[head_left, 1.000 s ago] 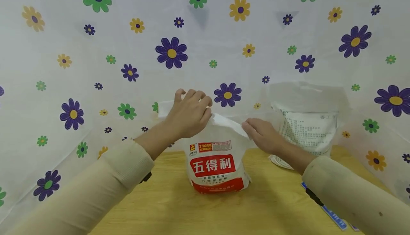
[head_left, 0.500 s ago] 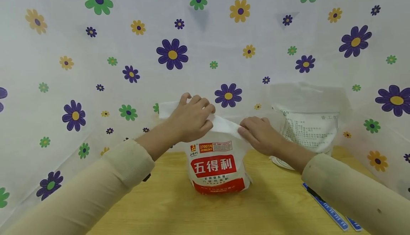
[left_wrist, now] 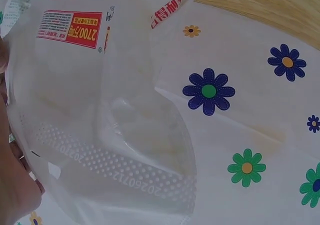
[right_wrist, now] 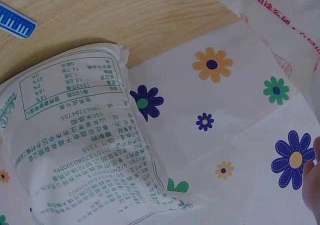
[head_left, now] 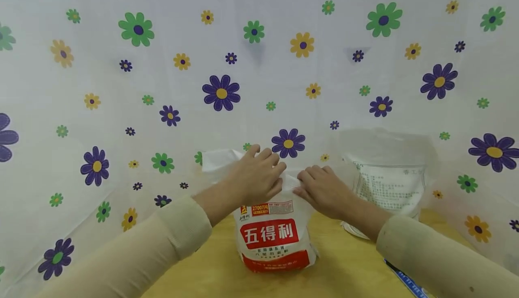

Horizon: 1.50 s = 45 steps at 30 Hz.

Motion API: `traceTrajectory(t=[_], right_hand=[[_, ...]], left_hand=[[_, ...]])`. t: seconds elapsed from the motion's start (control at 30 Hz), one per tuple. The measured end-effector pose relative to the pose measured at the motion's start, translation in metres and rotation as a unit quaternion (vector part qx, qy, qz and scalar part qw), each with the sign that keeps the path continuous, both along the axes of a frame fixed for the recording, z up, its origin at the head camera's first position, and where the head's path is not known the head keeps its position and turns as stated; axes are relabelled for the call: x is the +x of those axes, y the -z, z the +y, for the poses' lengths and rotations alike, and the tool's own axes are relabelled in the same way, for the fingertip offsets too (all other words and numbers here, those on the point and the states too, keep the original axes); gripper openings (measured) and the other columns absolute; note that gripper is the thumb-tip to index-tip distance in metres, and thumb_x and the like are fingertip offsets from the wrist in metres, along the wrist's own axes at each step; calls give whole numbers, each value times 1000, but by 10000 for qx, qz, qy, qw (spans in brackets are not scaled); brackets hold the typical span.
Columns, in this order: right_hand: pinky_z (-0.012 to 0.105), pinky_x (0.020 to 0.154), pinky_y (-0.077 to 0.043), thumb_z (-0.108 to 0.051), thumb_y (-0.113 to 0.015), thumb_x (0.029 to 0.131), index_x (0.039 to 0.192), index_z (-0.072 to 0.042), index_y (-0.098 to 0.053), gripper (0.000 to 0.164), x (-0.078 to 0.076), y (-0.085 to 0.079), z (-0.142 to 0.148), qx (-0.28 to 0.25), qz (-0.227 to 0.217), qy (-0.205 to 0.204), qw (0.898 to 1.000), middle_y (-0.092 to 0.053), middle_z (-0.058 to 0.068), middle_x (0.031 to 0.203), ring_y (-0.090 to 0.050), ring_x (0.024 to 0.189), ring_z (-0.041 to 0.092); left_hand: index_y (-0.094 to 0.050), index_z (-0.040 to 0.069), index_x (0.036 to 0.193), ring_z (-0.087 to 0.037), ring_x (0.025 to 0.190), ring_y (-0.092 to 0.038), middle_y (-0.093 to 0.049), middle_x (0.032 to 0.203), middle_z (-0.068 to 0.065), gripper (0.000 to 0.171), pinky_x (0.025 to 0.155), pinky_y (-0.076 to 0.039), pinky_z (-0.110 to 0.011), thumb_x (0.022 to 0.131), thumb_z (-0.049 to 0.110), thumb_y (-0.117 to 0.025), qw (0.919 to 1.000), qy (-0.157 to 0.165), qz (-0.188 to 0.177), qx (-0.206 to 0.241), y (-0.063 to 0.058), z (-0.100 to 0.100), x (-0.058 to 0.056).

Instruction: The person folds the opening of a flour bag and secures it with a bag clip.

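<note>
My left hand (head_left: pixel 256 178), fingers curled, grips the white top edge of a red-labelled bag (head_left: pixel 268 235), upright on the wooden table (head_left: pixel 344 273); my right hand (head_left: pixel 323 190) pinches the same edge farther right; beyond it, before the flowered cloth (head_left: pixel 259 77), sits a green-printed bag (head_left: pixel 391 185); a blue strip (head_left: pixel 407 282) lies nearer me
</note>
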State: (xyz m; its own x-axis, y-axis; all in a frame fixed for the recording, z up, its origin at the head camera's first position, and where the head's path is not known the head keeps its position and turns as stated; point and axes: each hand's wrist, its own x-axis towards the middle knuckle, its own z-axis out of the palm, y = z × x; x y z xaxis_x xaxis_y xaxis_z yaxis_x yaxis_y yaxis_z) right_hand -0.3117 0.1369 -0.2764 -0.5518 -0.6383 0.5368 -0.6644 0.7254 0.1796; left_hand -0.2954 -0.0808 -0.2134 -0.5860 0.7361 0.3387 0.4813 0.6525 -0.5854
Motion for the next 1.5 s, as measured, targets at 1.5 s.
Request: traceTrajectory(t=[1.5], right_hand=[[19,39,-30,-39,-64,85,76,-9,-50,34,-5,22,8,91,1375,117,9904,-43,-2,56,-37,44,9]], left_hand=[[-52,12,101,-18,80,-46,-55,88,-2,34,70,-41,-27,97,44,-41,9917,21,1280,146,34,-19,-6]])
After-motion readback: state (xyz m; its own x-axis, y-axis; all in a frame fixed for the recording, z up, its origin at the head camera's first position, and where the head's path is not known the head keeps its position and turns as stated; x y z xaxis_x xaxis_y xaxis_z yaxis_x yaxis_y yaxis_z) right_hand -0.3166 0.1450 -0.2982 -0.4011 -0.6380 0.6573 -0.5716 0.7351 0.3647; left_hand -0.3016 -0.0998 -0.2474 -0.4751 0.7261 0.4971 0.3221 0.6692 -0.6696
